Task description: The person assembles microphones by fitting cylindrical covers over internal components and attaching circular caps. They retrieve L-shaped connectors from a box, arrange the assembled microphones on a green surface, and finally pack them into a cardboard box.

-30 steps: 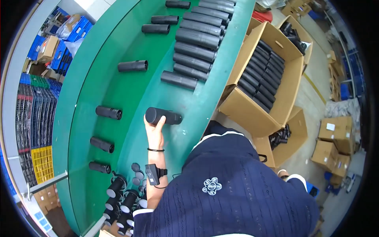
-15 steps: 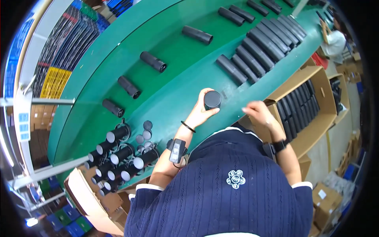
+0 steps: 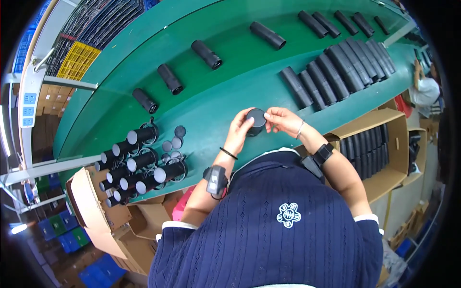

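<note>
Over the near side of the green bench (image 3: 206, 129), my left hand (image 3: 238, 128) is closed around a short black cylinder (image 3: 256, 117), its flat round end facing up. The left thumb lies on that end. My right hand (image 3: 285, 121) reaches in from the other side, its thumb and forefinger bent against the rim of the same end; its other fingers are curled. The lower part of the cylinder is mostly hidden by the hands. To the left of my left hand lie several small dark and grey round discs (image 3: 177, 142).
Black cylinders with grey ends (image 3: 141, 163) cluster at the left, some in wire rings. Several black tubes (image 3: 206, 54) lie spaced along the green far strip; a row (image 3: 331, 74) lies on the right. An open carton (image 3: 398, 158) holds more. Another person (image 3: 425, 91) is at far right.
My right hand has come in from the right and now touches the cylinder's rim. The left thumb has shifted onto the round end. The whole view has also turned somewhat.
</note>
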A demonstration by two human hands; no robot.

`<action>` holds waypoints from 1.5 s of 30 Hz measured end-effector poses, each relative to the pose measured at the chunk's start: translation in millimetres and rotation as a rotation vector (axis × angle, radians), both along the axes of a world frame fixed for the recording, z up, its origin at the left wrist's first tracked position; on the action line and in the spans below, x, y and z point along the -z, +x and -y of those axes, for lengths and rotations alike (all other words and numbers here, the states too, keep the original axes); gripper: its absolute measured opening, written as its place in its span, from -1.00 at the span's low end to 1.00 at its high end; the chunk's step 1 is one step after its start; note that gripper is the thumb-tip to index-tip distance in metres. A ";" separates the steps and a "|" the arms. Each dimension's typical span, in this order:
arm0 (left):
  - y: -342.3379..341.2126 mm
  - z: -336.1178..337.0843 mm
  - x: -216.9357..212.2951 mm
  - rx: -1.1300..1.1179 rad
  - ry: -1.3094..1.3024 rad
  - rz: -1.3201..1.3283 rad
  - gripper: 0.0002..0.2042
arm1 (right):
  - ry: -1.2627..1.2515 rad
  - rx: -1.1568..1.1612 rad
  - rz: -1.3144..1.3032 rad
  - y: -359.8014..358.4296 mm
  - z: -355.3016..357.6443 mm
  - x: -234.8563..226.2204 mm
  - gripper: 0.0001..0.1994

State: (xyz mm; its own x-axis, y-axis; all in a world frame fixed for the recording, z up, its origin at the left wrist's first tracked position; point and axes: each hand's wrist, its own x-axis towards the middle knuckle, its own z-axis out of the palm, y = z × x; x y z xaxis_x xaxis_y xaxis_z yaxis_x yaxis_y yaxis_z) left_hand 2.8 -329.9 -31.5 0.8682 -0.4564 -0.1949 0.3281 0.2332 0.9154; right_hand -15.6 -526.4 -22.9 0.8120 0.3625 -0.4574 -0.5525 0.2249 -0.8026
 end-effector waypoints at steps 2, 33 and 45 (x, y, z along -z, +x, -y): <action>8.2 -5.9 4.7 0.002 0.001 -0.009 -0.72 | 0.009 -0.023 0.012 5.1 -6.8 3.8 -0.73; 65.6 -42.1 16.2 -0.474 -0.054 -0.345 -0.43 | -0.631 -0.458 0.450 47.1 -10.4 11.5 -0.22; 255.6 -267.3 -3.2 -0.958 1.689 -0.386 -0.26 | -0.578 -0.211 0.058 -38.1 68.3 111.8 -0.83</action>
